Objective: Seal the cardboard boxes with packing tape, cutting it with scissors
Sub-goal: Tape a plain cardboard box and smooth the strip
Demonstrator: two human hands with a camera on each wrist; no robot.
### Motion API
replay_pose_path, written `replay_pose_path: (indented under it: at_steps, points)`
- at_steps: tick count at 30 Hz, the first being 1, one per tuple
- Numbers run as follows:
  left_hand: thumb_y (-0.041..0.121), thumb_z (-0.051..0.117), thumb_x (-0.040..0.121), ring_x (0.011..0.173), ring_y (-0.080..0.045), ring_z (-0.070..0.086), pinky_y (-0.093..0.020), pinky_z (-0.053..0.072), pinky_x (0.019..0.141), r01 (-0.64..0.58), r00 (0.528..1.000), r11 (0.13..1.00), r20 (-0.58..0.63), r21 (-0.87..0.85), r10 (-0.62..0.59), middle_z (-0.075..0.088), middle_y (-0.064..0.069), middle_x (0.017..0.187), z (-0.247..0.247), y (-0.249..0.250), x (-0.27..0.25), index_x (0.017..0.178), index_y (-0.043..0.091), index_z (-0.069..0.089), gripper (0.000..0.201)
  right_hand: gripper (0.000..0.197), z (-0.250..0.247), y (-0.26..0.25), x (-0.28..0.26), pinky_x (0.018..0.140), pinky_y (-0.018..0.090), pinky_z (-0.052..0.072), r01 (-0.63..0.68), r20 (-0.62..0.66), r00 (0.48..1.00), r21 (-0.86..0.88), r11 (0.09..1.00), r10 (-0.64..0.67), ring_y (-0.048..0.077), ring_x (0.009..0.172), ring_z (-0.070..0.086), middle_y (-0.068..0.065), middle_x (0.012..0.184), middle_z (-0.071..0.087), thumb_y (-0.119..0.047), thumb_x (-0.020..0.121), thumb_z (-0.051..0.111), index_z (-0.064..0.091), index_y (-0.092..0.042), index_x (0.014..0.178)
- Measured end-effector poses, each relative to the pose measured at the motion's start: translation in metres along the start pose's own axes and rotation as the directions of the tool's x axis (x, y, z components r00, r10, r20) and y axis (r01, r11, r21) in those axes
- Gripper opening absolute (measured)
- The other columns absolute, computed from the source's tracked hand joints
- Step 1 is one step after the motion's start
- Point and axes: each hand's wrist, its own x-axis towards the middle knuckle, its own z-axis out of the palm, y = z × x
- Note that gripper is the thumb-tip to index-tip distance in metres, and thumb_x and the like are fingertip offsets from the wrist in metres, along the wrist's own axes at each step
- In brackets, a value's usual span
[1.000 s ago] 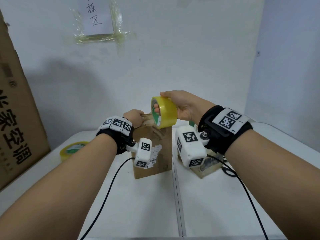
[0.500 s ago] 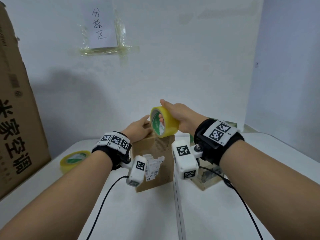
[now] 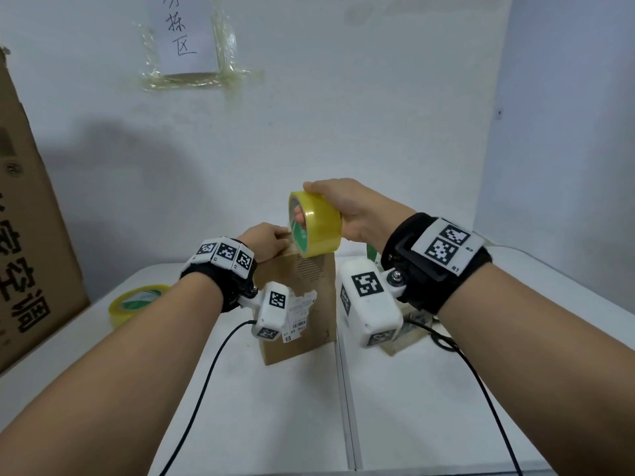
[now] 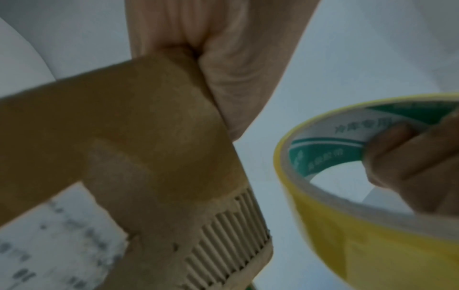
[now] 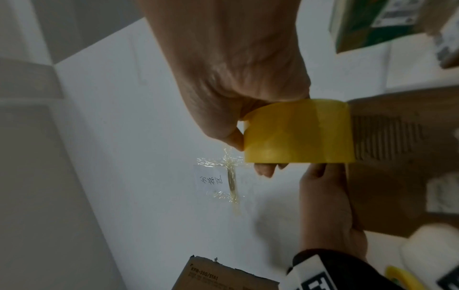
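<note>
A tall brown cardboard box (image 3: 309,304) with a torn white label stands upright mid-table. My left hand (image 3: 283,235) rests on its top edge and presses down with fairly straight fingers; it shows in the left wrist view (image 4: 223,78) above the box's corner (image 4: 124,127), and in the right wrist view (image 5: 323,196) against the box (image 5: 397,186). My right hand (image 3: 343,207) grips a yellow tape roll (image 3: 318,225) just above the box top, with fingers (image 4: 410,157) hooked through its green-printed core. Any loose tape end is hidden.
A second yellow tape roll (image 3: 137,300) lies on the white table at the left. A big printed carton (image 3: 31,235) leans at the far left. A smaller box (image 3: 409,334) and a green carton (image 3: 372,259) sit behind my right wrist. Black cables (image 3: 206,372) trail forward.
My left hand went from a curled hold at the box's top edge to lying flatter on it. The roll in my right hand stays just above the box top.
</note>
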Motion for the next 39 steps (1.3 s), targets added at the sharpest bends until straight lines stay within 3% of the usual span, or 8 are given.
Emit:
replay_pose_path:
  at_steps: [11,16,22,25,27,29,35,39]
  points:
    - [0.024,0.045,0.100,0.110,-0.030,0.056,-0.031,0.041,0.087,0.003,1.000,1.000,0.023,0.010,-0.004,0.063,-0.012,0.118,-0.003,0.003,-0.003,0.121,0.012,0.061,0.029,0.028,-0.014,0.031,-0.024,0.050,0.025,0.056,-0.059,0.014,0.998,-0.026,0.998,0.059,0.020,0.048,0.064,0.015,0.065,0.065,-0.015,0.101,0.046,0.052,0.007,0.116]
    - [0.022,0.043,0.100,0.110,-0.029,0.056,-0.028,0.038,0.083,-0.002,0.999,1.000,0.049,0.032,0.000,0.063,-0.012,0.118,-0.003,0.007,-0.003,0.120,0.010,0.061,0.030,0.023,-0.017,0.040,-0.031,0.059,0.027,0.056,-0.035,0.030,0.999,-0.063,0.997,0.037,0.018,0.053,0.064,0.012,0.068,0.066,-0.019,0.102,0.045,0.057,0.000,0.100]
    - [0.023,0.037,0.103,0.130,-0.030,0.044,-0.033,0.034,0.103,0.027,0.996,0.998,0.079,0.049,-0.031,0.047,-0.012,0.144,-0.003,0.006,-0.003,0.145,0.018,0.040,0.043,0.026,-0.021,0.048,-0.034,0.061,0.027,0.057,-0.006,0.023,1.000,-0.068,0.998,0.007,0.017,0.057,0.066,0.010,0.070,0.068,-0.022,0.101,0.045,0.055,-0.001,0.114]
    - [0.009,0.032,0.101,0.145,-0.024,0.022,-0.042,0.016,0.117,-0.057,0.994,0.998,0.100,0.037,0.054,0.033,-0.004,0.154,-0.005,0.009,-0.007,0.151,0.029,0.026,0.055,0.026,-0.023,0.048,-0.036,0.056,0.024,0.056,0.009,0.024,1.000,-0.066,0.998,-0.007,0.017,0.053,0.065,0.010,0.068,0.067,-0.021,0.101,0.045,0.055,0.000,0.114]
    - [0.002,0.032,0.097,0.144,-0.022,0.025,-0.048,0.011,0.118,-0.088,0.992,0.994,0.100,0.070,0.081,0.041,0.003,0.149,-0.007,0.010,-0.010,0.143,0.036,0.038,0.058,0.025,-0.024,0.049,-0.034,0.053,0.023,0.054,0.038,-0.003,0.999,-0.066,0.997,-0.038,0.017,0.050,0.062,0.011,0.065,0.065,-0.021,0.101,0.047,0.058,0.000,0.110]
    - [0.000,0.035,0.095,0.128,-0.024,0.047,-0.038,0.031,0.109,-0.096,0.988,0.995,0.120,0.017,0.093,0.057,0.002,0.133,-0.008,0.015,-0.014,0.121,0.040,0.054,0.051,0.029,-0.027,0.049,-0.030,0.051,0.022,0.054,0.078,-0.059,0.995,-0.084,0.993,-0.083,0.017,0.049,0.061,0.010,0.063,0.065,-0.024,0.099,0.052,0.061,0.003,0.107]
    - [0.048,0.033,0.100,0.109,-0.026,0.058,-0.040,0.041,0.104,0.114,0.964,0.983,0.255,-0.146,-0.074,0.060,-0.008,0.127,-0.010,0.024,-0.025,0.116,0.019,0.062,0.045,0.028,-0.025,0.036,-0.013,0.057,0.026,0.056,0.057,-0.114,0.992,-0.003,0.998,-0.057,0.017,0.054,0.064,0.008,0.063,0.068,-0.027,0.097,0.058,0.063,0.000,0.095]
    - [0.046,0.022,0.103,0.128,-0.030,0.047,-0.039,0.033,0.111,0.106,0.966,0.993,0.241,-0.045,-0.092,0.049,-0.011,0.143,-0.009,0.028,-0.028,0.139,0.022,0.048,0.051,0.018,-0.026,0.019,-0.004,0.058,0.028,0.057,0.072,-0.126,0.990,0.101,0.992,-0.059,0.018,0.053,0.065,0.010,0.063,0.069,-0.019,0.098,0.055,0.060,-0.003,0.093]
